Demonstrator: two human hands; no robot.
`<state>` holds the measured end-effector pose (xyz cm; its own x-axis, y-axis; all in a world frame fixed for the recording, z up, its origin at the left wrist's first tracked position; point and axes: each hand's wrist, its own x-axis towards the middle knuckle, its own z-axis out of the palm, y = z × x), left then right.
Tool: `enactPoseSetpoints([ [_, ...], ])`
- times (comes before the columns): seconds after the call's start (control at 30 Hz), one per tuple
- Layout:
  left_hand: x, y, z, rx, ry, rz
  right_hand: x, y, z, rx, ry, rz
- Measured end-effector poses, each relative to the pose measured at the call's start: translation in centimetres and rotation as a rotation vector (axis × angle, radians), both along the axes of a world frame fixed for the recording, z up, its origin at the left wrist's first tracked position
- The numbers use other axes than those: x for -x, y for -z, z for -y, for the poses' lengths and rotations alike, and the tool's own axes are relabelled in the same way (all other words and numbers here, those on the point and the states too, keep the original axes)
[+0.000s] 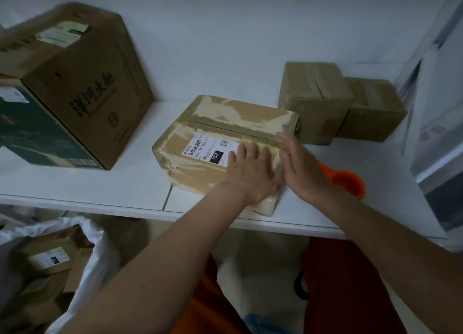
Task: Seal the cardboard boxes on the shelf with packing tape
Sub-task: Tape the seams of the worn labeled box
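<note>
While both forearms reach in from below, the left hand lies flat on top of a taped cardboard box, fingers straight and slightly spread, and the right hand presses its straight, close-set fingers against the box's right end. That box sits near the front edge of the white shelf, its long axis running from near right to far left, shipping label facing up — an orange tape dispenser lies just right of it. Below the shelf at left, a white sack holds more cardboard parcels.
</note>
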<state>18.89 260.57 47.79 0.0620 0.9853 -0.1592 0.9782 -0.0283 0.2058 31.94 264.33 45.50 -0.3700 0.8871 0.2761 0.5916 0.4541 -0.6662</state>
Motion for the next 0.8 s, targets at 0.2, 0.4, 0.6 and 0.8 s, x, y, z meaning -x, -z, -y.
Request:
enactPoseSetpoints([
  [0.2, 0.2, 2.4, 1.9, -0.057, 0.087, -0.247, -2.0, -0.4, -3.3, -0.104, -0.052, 0.378],
  [0.4, 8.4, 1.7, 4.2, -0.027, 0.424, -0.357, -0.7, 0.3, -4.3, -0.063, -0.024, 0.613],
  [0.6, 11.4, 1.6, 4.5, -0.062, 0.496, -0.364, 0.1, 0.7, -1.4, 0.083, 0.108, 0.369],
  [0.8, 7.5, 0.7, 5.1, -0.019, 0.198, -0.283, -0.1, 0.2, 1.2, -0.128, 0.119, 0.520],
])
